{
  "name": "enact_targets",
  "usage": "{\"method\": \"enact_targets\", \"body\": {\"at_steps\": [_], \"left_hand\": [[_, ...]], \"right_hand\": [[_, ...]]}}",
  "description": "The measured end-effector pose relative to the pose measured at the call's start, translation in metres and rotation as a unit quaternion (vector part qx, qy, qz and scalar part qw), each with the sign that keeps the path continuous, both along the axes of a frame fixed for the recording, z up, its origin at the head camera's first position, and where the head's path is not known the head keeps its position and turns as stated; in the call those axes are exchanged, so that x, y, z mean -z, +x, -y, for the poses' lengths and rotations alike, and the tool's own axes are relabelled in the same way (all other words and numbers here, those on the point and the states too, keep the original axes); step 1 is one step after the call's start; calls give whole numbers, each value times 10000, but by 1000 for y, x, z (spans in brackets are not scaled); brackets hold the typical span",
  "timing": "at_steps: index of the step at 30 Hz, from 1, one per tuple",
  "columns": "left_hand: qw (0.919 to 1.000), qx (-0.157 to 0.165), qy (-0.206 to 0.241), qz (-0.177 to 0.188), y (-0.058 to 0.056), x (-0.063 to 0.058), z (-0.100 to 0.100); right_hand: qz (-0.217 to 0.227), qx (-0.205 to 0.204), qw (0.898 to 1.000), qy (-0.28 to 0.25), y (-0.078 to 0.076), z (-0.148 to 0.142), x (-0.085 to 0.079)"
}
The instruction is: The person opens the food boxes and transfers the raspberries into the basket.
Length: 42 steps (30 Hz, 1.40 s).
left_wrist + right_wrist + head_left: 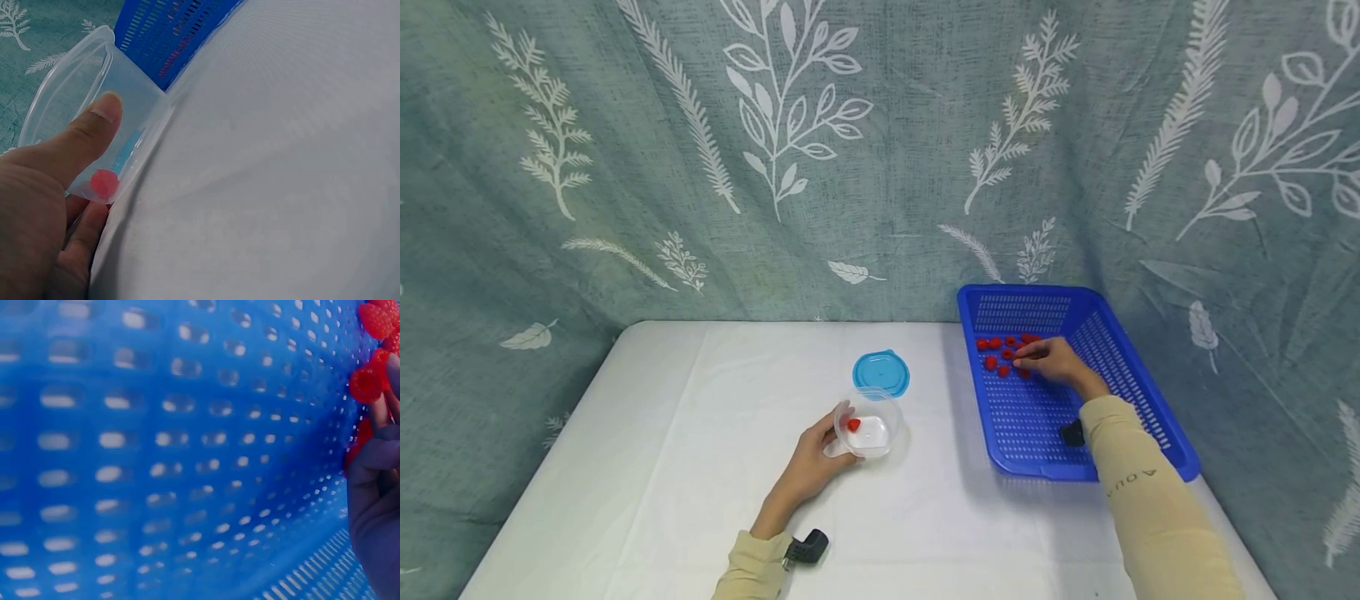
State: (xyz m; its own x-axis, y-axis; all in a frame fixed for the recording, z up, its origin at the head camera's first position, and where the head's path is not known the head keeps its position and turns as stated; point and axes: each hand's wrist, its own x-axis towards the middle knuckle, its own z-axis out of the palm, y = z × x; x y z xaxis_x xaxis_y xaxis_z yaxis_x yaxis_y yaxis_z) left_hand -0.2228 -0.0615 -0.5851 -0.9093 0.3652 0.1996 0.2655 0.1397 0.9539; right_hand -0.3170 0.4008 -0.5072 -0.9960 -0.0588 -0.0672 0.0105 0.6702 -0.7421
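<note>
My left hand (pixel 816 458) grips a clear plastic container (pixel 883 433) by its side, thumb on the near wall and fingers around the far left. The container tilts over the white table, and one red raspberry (pixel 853 425) lies inside it, also visible in the left wrist view. Inside the blue basket, my right hand (pixel 1056 364) pinches a raspberry (pixel 365 385) between thumb and fingers. Several more raspberries (pixel 991 362) lie around those fingertips at the basket's left side.
A round blue lid (pixel 881 372) lies on the white table (pixel 700 467) just behind the container. The blue perforated basket (pixel 985 417) stands at the right, its walls raised around the right hand. A patterned green curtain (pixel 910 167) hangs behind the table.
</note>
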Motion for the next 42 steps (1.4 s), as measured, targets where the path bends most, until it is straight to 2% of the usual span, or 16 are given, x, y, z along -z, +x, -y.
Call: {"method": "enact_targets", "body": {"at_steps": [5,10,17,23,27,31,36,42], "left_hand": [[9999,-26,-109,-29,1,-2,0],[9997,-37,-234,57,1,-4,0],[9998,1,-191,28,0,-2,0],[10000,-10,79,34,0,-2,-1],[9999,-20,143,30,0,-2,-1],[10000,9,55,55,0,-2,0],[10000,37,-32,-1,-1,-1,1],[9999,46,-110,-111,-1,-1,1]], "right_hand": [[181,-194,9996,68,1,3,-6],[143,-467,9985,256,1,7,-22],[89,-432,9968,669,7,27,-61],[-197,-496,9976,441,22,55,-96],[-471,-562,9968,320,33,74,-110],[-758,-641,9948,206,44,93,-119],[-848,-800,9927,-302,62,124,-125],[-1216,-942,9864,-583,83,167,-122]]}}
